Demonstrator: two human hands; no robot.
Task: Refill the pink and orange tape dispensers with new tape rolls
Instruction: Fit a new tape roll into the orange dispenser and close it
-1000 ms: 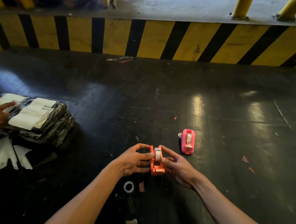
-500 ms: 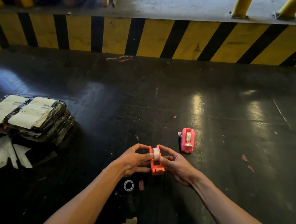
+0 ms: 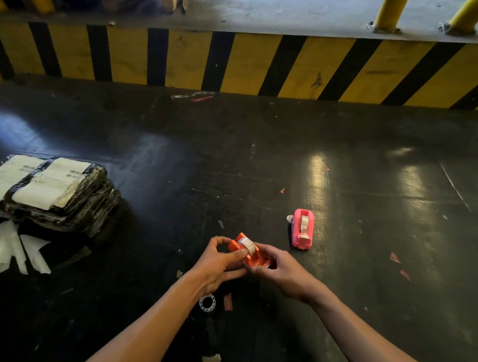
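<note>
Progress check, head view. Small pink plastic tape dispenser (image 3: 302,228) sits on the dark glossy bench (image 3: 373,190), just right of centre frame, nobody touching it. A clear tape roll shows in its slot w/ the strip run fwd to the metal cutter, so the pink one looks done, as a judgement.

Small orange plastic tape dispenser (image 3: 248,252) is lifted off the bench at lower centre, tilted, its cutter end toward the lower right. Left hand (image 3: 220,264) has its grip closed on the left side of it, thumb pressing near the clear/white tape roll (image 3: 247,245) seated in the body. Right hand (image 3: 282,271) has its grip closed on the cutter end from the right. Roll appears to be in; can't tell if the spindle is fully clicked down or the tape end is threaded to the blade.

Below the hands, lower centre, a white plastic ring (image 3: 207,302) lies on the bench, prob. a spent core, w/ a small reddish scrap (image 3: 228,303) beside it.

Stack of black-wrapped parcels w/ white labels (image 3: 47,193) at mid left, white torn paper (image 3: 1,249) in front of it; not part of this job.

Est: mostly finished. Left: seat/check the orange roll, pull the strip to the cutter, set it down.
</note>
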